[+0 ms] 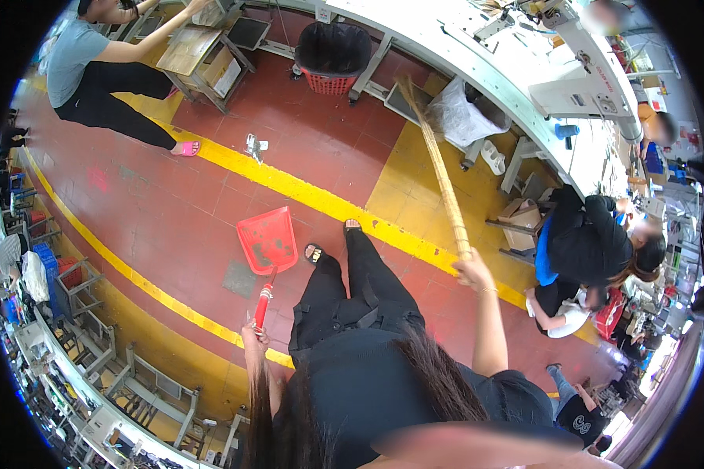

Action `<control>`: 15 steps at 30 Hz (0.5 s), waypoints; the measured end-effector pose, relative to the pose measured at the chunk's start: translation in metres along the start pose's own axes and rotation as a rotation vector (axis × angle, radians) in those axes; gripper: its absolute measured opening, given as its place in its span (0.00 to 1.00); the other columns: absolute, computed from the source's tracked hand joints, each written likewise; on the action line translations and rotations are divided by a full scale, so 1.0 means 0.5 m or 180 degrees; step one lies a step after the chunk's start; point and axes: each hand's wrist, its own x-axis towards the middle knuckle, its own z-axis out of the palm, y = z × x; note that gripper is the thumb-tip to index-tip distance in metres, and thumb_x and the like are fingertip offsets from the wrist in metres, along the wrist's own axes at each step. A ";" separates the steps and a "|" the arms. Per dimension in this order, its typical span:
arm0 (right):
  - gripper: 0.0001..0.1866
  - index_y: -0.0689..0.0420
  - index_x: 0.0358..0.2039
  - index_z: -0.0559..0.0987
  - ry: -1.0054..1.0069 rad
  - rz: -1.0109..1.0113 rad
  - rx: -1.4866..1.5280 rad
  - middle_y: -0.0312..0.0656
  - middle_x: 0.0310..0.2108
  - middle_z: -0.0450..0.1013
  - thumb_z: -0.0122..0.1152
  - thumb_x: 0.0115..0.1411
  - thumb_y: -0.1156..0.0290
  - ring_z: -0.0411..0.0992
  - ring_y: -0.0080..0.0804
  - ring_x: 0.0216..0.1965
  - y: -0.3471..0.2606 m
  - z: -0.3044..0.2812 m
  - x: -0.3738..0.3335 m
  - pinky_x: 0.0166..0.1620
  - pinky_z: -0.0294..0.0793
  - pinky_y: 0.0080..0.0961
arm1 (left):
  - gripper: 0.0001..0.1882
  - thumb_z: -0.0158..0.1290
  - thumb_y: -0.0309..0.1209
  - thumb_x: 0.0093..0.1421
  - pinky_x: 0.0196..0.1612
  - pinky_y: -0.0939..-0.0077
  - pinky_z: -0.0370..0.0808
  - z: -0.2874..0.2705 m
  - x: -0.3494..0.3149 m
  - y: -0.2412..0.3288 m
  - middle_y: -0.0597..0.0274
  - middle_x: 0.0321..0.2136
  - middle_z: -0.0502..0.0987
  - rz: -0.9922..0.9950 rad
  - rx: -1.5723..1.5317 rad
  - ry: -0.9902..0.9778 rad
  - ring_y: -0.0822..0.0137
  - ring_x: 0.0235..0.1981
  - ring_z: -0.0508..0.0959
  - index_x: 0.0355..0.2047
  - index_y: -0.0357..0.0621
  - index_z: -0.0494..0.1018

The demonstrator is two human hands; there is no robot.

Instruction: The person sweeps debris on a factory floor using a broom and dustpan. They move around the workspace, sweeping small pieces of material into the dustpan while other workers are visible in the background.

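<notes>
My left hand (256,336) is closed round the red handle of a dustpan (267,241), whose wide red pan has grey dirt marks and hangs over or rests on the floor left of my feet. With my right hand (474,271) I grip the pale, long handle of a broom (438,168) that slants away toward the far workbench. Its straw-coloured bristles (406,90) are under the edge of that bench, beside a white plastic bag. A small heap of white and grey scraps (255,147) lies on the floor near the yellow line.
A red basket (328,66) with a black liner and a bagged bin (468,113) stand under the far bench. White shoes (493,158) lie beside it. A person in grey (78,62) sits at far left; others sit at right. Metal frames (145,379) line the near left.
</notes>
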 end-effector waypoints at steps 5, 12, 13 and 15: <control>0.13 0.54 0.28 0.60 -0.1142 0.0383 0.0989 0.30 0.14 0.60 0.53 0.47 0.80 0.58 0.16 0.10 -0.132 -0.098 0.161 0.10 0.56 0.12 | 0.14 0.43 0.42 0.54 0.05 0.81 0.49 0.087 -0.022 -0.023 0.65 0.07 0.60 0.0207 -0.0046 0.0126 0.73 0.03 0.54 0.18 0.51 0.59; 0.16 0.52 0.37 0.66 -0.0682 0.0216 0.0166 0.29 0.14 0.59 0.53 0.46 0.81 0.56 0.15 0.09 -0.065 -0.454 -0.011 0.09 0.54 0.13 | 0.10 0.44 0.41 0.53 0.06 0.81 0.50 0.146 0.000 -0.034 0.64 0.07 0.63 0.0151 -0.0206 0.0165 0.73 0.03 0.56 0.22 0.51 0.62; 0.17 0.52 0.37 0.66 -0.0537 0.0291 0.0271 0.29 0.15 0.60 0.53 0.45 0.82 0.56 0.15 0.09 -0.054 -0.441 -0.004 0.09 0.54 0.13 | 0.10 0.42 0.40 0.53 0.06 0.81 0.50 0.157 0.003 -0.037 0.64 0.07 0.62 0.0265 -0.0160 0.0182 0.74 0.03 0.55 0.21 0.51 0.62; 0.18 0.53 0.37 0.64 -0.0750 0.0037 -0.0074 0.31 0.15 0.60 0.52 0.44 0.82 0.57 0.17 0.10 -0.029 -0.364 0.043 0.10 0.53 0.15 | 0.08 0.44 0.39 0.53 0.06 0.82 0.48 0.176 0.008 -0.040 0.67 0.07 0.60 0.0423 -0.0139 0.0221 0.74 0.03 0.55 0.24 0.52 0.62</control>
